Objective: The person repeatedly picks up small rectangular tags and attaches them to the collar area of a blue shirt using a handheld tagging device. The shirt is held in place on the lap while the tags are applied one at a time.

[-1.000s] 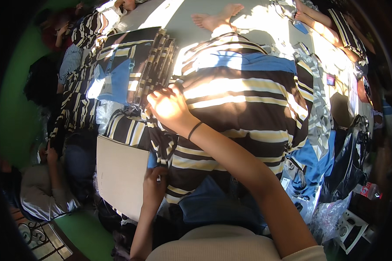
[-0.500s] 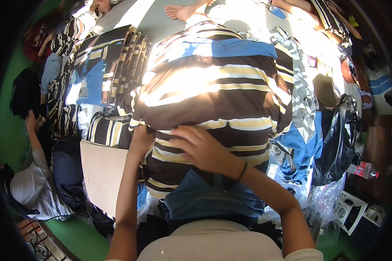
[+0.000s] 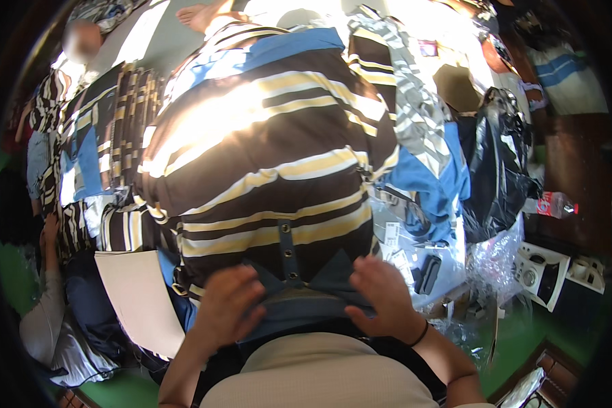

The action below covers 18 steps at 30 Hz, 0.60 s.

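Left hand point(image 3: 230, 306) and right hand point(image 3: 385, 297) hang at the two sides of the blue collar point(image 3: 285, 316) of a striped polo shirt point(image 3: 251, 163), palms turned toward each other. Each is loosely open, fingers a little bent, with nothing gripped; motion blur hides whether the fingertips brush the collar points.

The shirt lies spread out front up on the surface, brown with yellow and white stripes, its collar end close against the person's body. That placing probably serves reach: both collar points and the blue placket point(image 3: 287, 251), with its round buttons showing, come evenly under the two hands. Its body looks smoothed wide, perhaps so creases show, though a few ripples cross the middle.

Beyond its far end lies a blue band of cloth point(image 3: 279, 51). Just left, a beige cardboard sheet point(image 3: 132, 289) sits within easy reach, its flat, stiff shape seemingly the reason it is handy. Farther left, folded shirts point(image 3: 92, 146) stand in a neat pile, likely squared up to save room.

To the right, grey-and-white patterned cloth point(image 3: 425, 102) and blue cloth point(image 3: 432, 177) lie bunched, apparently pushed aside, with a black plastic bag point(image 3: 494, 163) and crumpled clear plastic point(image 3: 496, 255) beyond.
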Available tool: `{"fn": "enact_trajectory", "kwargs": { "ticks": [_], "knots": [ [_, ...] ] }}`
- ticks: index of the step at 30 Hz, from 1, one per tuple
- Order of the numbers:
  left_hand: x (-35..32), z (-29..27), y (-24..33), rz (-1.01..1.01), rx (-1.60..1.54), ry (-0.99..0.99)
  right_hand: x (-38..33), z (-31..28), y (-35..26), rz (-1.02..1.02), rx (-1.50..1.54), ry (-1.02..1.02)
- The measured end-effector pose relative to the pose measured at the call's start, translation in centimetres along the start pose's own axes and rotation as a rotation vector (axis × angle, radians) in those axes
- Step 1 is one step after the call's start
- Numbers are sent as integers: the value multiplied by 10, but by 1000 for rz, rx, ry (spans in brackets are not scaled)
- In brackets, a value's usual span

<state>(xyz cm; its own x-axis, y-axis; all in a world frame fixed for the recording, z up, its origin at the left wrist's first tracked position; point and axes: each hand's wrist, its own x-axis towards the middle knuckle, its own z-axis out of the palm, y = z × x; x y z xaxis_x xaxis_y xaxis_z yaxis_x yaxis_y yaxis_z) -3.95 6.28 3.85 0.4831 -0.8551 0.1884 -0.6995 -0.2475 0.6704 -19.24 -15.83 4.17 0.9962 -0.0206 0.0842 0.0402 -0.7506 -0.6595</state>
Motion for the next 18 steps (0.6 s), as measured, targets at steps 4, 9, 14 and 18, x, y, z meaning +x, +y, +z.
{"fn": "enact_trajectory", "kwargs": {
  "ticks": [4, 9, 14, 18],
  "knots": [
    [-1, 15, 21, 24, -309, -441, -26, 16, -8, 4, -49, -247],
    [6, 19, 24, -158, -261, -399, -53, 21, 11, 148, 55, -15],
    [15, 27, 26, -134, -244, -414, -93, 48, 89, 884, 129, 476],
    [15, 21, 23, -75, -279, -462, -134, 61, 122, 953, -232, 346]
  ]
}}
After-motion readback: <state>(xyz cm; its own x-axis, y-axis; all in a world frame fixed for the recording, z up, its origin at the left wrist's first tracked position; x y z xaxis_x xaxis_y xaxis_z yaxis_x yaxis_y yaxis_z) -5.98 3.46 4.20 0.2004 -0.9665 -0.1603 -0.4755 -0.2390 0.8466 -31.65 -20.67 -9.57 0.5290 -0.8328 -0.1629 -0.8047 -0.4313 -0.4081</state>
